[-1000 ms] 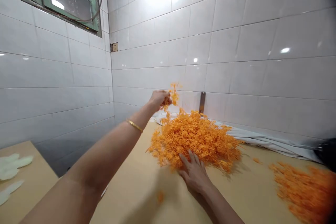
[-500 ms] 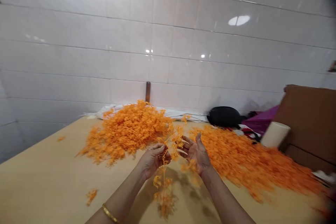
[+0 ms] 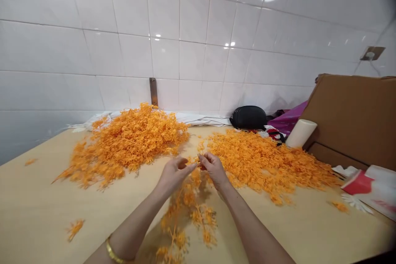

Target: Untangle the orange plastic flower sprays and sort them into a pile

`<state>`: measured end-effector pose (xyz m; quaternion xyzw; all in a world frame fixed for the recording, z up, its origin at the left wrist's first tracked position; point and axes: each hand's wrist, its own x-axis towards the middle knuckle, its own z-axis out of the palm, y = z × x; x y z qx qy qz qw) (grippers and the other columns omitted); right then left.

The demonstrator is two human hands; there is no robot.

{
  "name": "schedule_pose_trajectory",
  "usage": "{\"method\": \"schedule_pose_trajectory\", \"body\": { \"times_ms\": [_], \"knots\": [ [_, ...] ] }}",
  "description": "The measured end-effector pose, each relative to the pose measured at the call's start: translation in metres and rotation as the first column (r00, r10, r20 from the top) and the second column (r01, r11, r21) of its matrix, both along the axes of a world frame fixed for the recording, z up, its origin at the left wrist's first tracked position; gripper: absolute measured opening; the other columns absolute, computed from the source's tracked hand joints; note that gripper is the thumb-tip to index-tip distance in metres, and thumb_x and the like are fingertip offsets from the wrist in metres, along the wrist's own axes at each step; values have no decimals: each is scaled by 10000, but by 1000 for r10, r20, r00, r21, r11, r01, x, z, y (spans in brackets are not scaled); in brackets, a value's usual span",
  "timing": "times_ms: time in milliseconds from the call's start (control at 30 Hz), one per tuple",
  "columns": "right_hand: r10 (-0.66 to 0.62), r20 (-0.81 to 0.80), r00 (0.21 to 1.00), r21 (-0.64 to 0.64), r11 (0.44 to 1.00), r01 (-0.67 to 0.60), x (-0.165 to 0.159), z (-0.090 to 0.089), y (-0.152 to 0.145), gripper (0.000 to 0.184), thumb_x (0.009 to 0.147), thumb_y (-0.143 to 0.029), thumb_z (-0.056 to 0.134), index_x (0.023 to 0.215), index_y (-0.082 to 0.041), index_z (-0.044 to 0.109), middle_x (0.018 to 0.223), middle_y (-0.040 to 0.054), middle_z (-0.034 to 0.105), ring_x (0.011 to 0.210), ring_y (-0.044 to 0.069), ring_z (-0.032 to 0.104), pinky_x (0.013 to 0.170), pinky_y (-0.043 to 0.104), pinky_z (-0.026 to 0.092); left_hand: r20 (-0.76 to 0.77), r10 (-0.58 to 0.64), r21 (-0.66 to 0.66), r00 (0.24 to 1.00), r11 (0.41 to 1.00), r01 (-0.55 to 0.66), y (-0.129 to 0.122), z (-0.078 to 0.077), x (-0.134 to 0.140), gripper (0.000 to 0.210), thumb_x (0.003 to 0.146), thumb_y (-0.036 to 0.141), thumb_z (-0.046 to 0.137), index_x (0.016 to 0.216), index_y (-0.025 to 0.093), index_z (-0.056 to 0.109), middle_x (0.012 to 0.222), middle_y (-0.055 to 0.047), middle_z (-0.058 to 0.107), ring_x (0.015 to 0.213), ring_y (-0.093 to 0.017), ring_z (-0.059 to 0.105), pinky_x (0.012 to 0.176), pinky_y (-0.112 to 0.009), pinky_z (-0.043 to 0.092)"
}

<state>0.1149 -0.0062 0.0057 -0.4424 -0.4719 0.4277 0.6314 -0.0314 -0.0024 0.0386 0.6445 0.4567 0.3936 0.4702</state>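
My left hand (image 3: 175,175) and my right hand (image 3: 215,170) are close together above the table, both with fingers pinched on an orange artificial flower sprig (image 3: 189,194). Its branched, flowered stems hang down toward me below the hands. A few blossoms stick up just past my right fingertips. Behind my left hand lies a tall heap of orange sprigs (image 3: 133,138). Beyond my right hand spreads a flatter pile of loose orange blossoms (image 3: 262,161). The exact spot where the fingers grip the stem is partly hidden.
A black case (image 3: 248,117), a purple cloth (image 3: 289,114), a cream roll (image 3: 301,133) and a brown cardboard box (image 3: 352,119) stand at the back right. White cloth (image 3: 207,119) lines the tiled wall. Stray blossoms (image 3: 75,229) lie at left.
My right hand has gone from spread fingers to a pinch on the sprig and moved nearer my left hand. The view has shifted right and downward.
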Motion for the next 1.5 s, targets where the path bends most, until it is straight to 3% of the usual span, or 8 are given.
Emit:
{"method": "schedule_pose_trajectory", "body": {
  "times_ms": [300, 533, 700, 800, 933, 1100, 1267, 1500],
  "knots": [
    [13, 9, 1000, -111, 994, -12, 21, 0, 2, 268, 582, -380, 640, 625, -174, 476, 429, -87, 365, 372, 40, 273, 360, 177, 183, 207, 53, -445, 977, 894, 46, 18, -30, -14, 111, 628, 239, 598, 667, 149, 546, 431, 56, 450, 311, -36, 355, 335, -155, 253],
    [-105, 222, 969, 34, 994, 100, 23, 3, -3, 219, 687, -369, 563, 625, -168, 505, 496, -50, 455, 422, 59, 389, 430, 202, 309, 412, 91, -532, 907, 832, 158, 22, -31, -27, 101, 642, 102, 568, 622, 146, 479, 465, 35, 494, 373, -86, 497, 437, -232, 446],
    [239, 357, 903, -180, 966, -184, 13, -3, -11, 219, 724, -385, 509, 681, -171, 532, 540, -25, 517, 407, 81, 458, 411, 210, 343, 537, 114, -525, 836, 821, 226, 28, -34, -29, 128, 642, 19, 542, 619, 126, 476, 536, -5, 544, 451, -99, 540, 505, -272, 497],
    [122, 443, 888, -136, 988, -68, 14, -11, -7, 230, 712, -380, 520, 619, -171, 536, 504, -26, 486, 428, 86, 450, 426, 211, 346, 559, 61, -528, 827, 795, 298, 32, -38, -32, 104, 659, 46, 553, 643, 125, 486, 544, -2, 552, 456, -101, 544, 531, -303, 509],
    [-95, 296, 951, -61, 991, 118, 19, -10, -2, 304, 724, -463, 489, 729, -170, 569, 624, 7, 528, 522, 104, 484, 478, 226, 378, 570, 2, -514, 822, 781, 355, 35, -44, -33, 119, 652, 74, 576, 635, 129, 472, 526, 9, 544, 437, -107, 538, 518, -323, 508],
    [47, 253, 966, -48, 998, -36, 3, -2, -8, 326, 684, -437, 574, 873, -171, 584, 770, 24, 562, 689, 128, 504, 623, 244, 394, 557, -39, -488, 830, 793, 365, 34, -46, -32, 118, 643, 88, 588, 626, 123, 477, 555, -19, 574, 468, -127, 564, 523, -311, 500],
    [79, 233, 969, -24, 997, -75, -10, -8, -9, 208, 705, -367, 573, 663, -165, 542, 572, -34, 458, 544, 78, 407, 530, 208, 332, 553, -92, -465, 828, 791, 399, 30, -41, -33, 141, 623, 105, 615, 597, 117, 476, 548, -19, 571, 462, -116, 554, 517, -291, 491],
    [-271, -93, 958, -76, 961, 264, 12, -7, 1, 288, 605, -404, 631, 596, -179, 451, 508, -57, 437, 464, 70, 415, 470, 203, 359, 515, -172, -470, 840, 762, 445, 24, -36, -37, 181, 582, 122, 648, 579, 119, 467, 500, 16, 516, 414, -91, 506, 481, -286, 481]
  ]
}}
